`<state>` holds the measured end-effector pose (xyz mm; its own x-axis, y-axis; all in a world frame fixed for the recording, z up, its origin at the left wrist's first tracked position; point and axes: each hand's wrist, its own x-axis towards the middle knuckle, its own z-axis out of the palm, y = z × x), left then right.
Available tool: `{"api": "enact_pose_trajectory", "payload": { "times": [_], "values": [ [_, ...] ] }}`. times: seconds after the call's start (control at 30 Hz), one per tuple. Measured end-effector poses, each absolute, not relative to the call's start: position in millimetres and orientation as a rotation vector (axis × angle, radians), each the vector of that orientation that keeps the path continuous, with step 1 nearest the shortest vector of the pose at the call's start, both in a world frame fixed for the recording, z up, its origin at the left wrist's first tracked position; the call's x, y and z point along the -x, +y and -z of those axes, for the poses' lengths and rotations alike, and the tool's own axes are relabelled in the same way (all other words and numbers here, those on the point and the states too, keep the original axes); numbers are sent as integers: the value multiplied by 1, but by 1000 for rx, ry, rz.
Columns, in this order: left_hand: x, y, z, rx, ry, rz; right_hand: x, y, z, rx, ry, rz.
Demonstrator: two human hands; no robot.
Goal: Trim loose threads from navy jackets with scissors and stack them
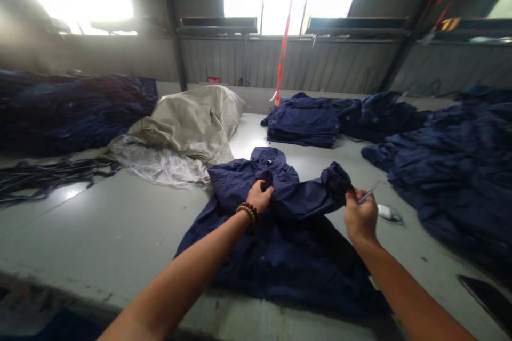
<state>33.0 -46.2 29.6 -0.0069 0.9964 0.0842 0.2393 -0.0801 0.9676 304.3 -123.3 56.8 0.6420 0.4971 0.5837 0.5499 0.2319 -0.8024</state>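
Navy hooded jacket (280,261) beside beige sack (188,128)

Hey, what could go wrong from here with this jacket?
The small pointed tool in the right hand sits right by the sleeve of the navy hooded jacket, so it might snag or nick the cloth. The beaded bracelet above the left hand lies close to the jacket and could catch on it. The white object beside the right hand may get knocked.
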Motion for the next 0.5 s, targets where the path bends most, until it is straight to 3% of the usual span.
{"api": "enact_pose_trajectory", "payload": {
  "times": [0.3,0.5],
  "values": [
    [-172,-48,-24,-1277,1045,-1014,-389,-172,-96,1480,-978,387],
    [-188,-56,-35,-1395,815,-1031,-399,-171,-103,1457,-955,431]
  ]
}}
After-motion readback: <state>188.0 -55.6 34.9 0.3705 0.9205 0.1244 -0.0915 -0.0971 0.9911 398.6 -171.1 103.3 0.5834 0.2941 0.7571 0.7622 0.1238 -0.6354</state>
